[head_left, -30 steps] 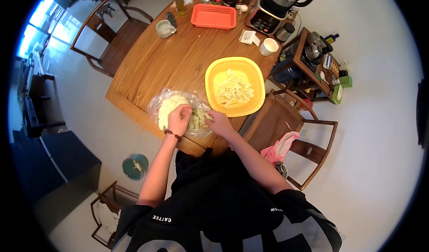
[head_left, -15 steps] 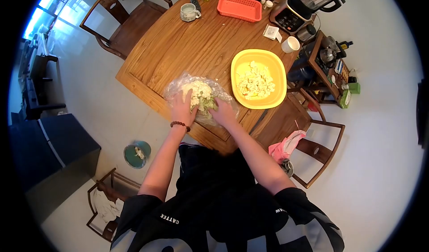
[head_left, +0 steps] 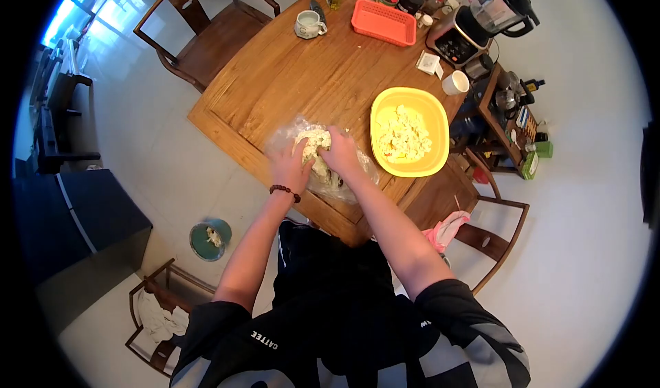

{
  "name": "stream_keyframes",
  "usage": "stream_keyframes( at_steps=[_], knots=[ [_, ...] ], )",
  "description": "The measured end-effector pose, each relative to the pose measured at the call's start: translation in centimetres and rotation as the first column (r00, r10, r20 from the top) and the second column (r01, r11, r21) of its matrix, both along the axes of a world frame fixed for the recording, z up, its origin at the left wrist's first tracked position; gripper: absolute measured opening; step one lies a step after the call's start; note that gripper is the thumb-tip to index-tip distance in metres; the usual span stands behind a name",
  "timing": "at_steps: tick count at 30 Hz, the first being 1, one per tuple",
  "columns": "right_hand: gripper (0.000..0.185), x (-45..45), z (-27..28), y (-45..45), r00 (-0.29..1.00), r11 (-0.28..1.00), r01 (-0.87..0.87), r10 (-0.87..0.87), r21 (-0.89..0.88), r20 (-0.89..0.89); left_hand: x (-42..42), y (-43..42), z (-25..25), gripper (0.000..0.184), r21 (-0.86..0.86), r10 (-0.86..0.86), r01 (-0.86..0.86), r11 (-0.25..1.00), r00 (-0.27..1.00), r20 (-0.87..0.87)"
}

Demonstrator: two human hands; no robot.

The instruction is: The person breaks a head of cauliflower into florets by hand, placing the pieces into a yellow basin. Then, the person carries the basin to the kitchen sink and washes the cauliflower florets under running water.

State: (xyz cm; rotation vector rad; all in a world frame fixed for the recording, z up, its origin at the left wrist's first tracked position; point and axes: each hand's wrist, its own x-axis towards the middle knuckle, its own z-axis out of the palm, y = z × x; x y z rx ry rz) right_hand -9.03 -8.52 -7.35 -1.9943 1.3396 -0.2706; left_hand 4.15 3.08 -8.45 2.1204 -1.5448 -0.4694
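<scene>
A pale cauliflower head lies on a clear plastic bag near the table's front edge. My left hand, with a beaded bracelet at the wrist, grips its left side. My right hand grips it from the right, fingers bent over the florets. Greenish stalk parts show between the two hands. To the right stands a yellow basin holding many small cauliflower pieces.
Farther back on the wooden table are a mug, a red basket, a white cup and a blender. A bin stands on the floor at the left; chairs surround the table.
The cauliflower has been turned between my hands. My right hand has moved up onto its right side from the lower stalk area. The view has shifted, so the table sits differently in frame.
</scene>
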Motion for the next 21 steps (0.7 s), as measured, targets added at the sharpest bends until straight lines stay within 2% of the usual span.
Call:
stream_keyframes(
  at_steps=[1,3,4,6,10,12,16,19,21],
  knots=[
    [0.062,0.3,-0.2,-0.4,1.000,1.000,-0.007,0.007,-0.011,-0.001,0.2,-0.3,0.1,0.060,-0.011,0.007,-0.007,1.000,1.000,-0.001],
    [0.060,0.3,-0.9,-0.2,0.995,0.998,0.046,-0.042,-0.040,0.095,0.3,-0.4,0.0,0.058,-0.059,0.030,-0.038,0.998,0.991,-0.134],
    [0.060,0.5,0.5,0.1,0.995,0.998,0.044,-0.039,-0.046,0.090,0.6,-0.4,-0.2,0.058,-0.064,0.032,-0.041,0.997,0.990,-0.138],
    [0.060,0.6,3.2,0.4,0.982,0.980,0.159,-0.169,0.123,0.080,1.0,-0.7,0.0,0.056,-0.087,0.079,-0.118,0.989,0.929,-0.362],
    [0.064,0.9,4.5,0.1,0.982,0.966,0.182,-0.188,0.186,0.016,0.2,-0.4,3.0,0.055,-0.134,0.060,-0.102,0.986,0.957,-0.284],
    [0.063,1.1,4.9,-0.3,0.971,0.965,0.235,-0.239,0.114,0.020,-0.3,-0.4,4.2,0.054,-0.193,0.057,-0.105,0.975,0.970,-0.236],
    [0.060,0.9,6.0,-0.1,0.971,0.972,0.231,-0.233,0.030,0.056,-1.1,-0.4,5.9,0.053,-0.180,0.062,-0.117,0.977,0.957,-0.282],
    [0.055,-0.3,5.9,-0.6,0.984,0.991,0.129,-0.124,-0.027,0.129,-1.3,-0.3,6.1,0.051,-0.215,0.057,-0.134,0.967,0.941,-0.333],
    [0.054,-1.2,6.2,-1.1,0.954,0.992,0.095,-0.114,0.078,0.278,-1.3,-0.5,6.1,0.052,-0.218,0.068,-0.172,0.961,0.907,-0.415]
  ],
)
